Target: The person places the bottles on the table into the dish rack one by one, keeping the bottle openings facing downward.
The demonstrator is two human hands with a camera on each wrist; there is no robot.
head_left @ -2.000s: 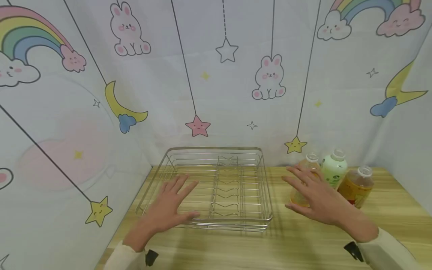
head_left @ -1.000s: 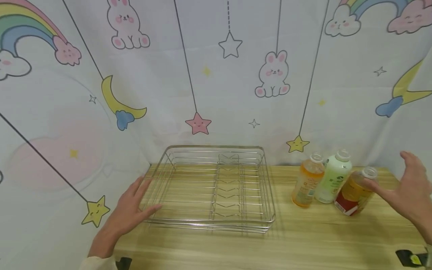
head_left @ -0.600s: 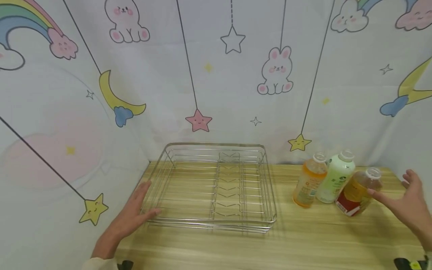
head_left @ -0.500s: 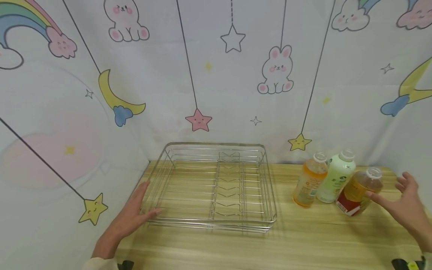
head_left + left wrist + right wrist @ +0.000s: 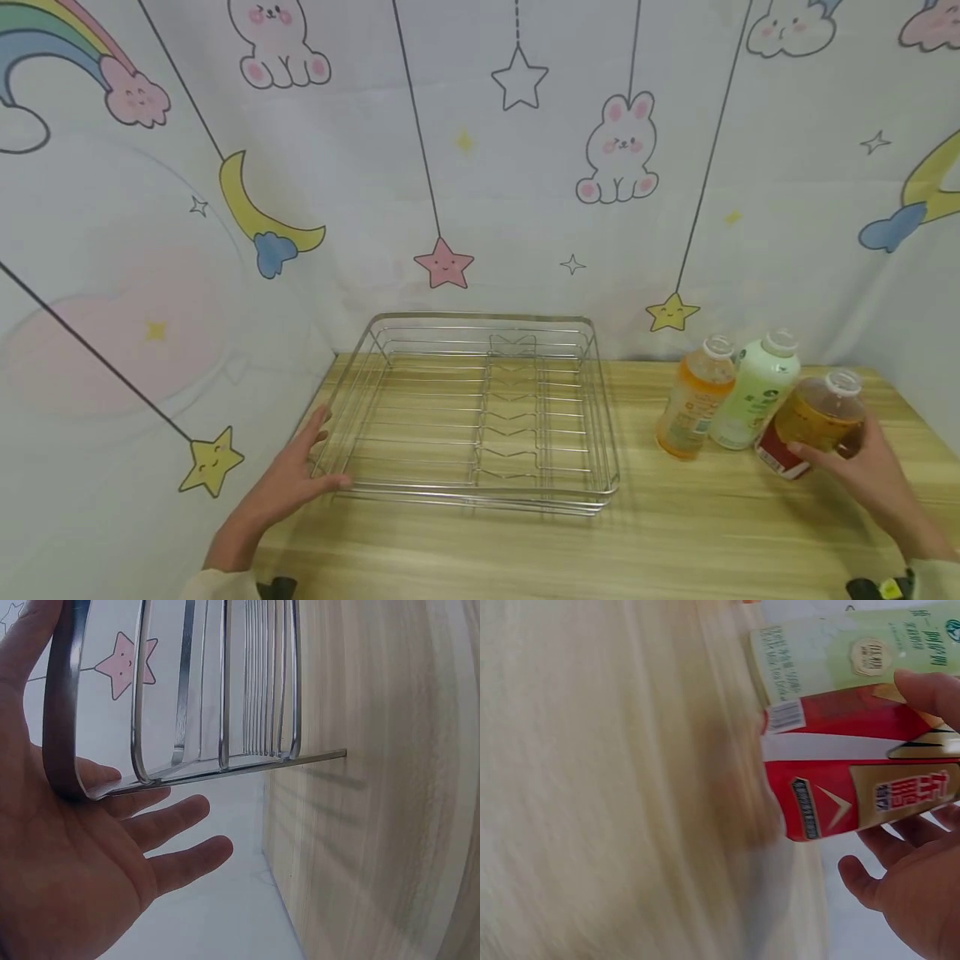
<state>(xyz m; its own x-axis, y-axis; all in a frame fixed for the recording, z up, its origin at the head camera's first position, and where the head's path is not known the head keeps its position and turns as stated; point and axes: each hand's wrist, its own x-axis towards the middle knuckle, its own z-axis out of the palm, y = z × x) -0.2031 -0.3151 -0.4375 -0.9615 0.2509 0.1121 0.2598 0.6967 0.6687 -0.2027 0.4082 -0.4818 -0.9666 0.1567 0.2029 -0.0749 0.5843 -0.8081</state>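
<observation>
Head view: the right hand (image 5: 873, 475) curls round the red-and-gold bottle (image 5: 813, 421), thumb on the near side and fingers behind it; the right wrist view shows the little finger sticking out, away from the label. The bottle is toward the far right corner of the table (image 5: 675, 542), the rightmost of three. On its left, just beside it, the green bottle (image 5: 757, 392) blocks that side and stands a little nearer the table's far edge. Left again, next to the green one, is the orange bottle (image 5: 693, 404). All three have pale tops.

The left hand (image 5: 281, 487) is spread wide at the near left corner of the wire rack (image 5: 480, 492), its thumb by the near rim and its fingers along the outside of the left wall. Whether it bears any weight I cannot tell. The rack fills the table's far left part, well apart from the bottles; its raised rim runs all the way round, and zigzag wires cross the floor right of its middle.

Beyond the far edge hangs a white curtain (image 5: 517, 192) printed with rabbits, stars and moons; more cloth rises along the left edge.
</observation>
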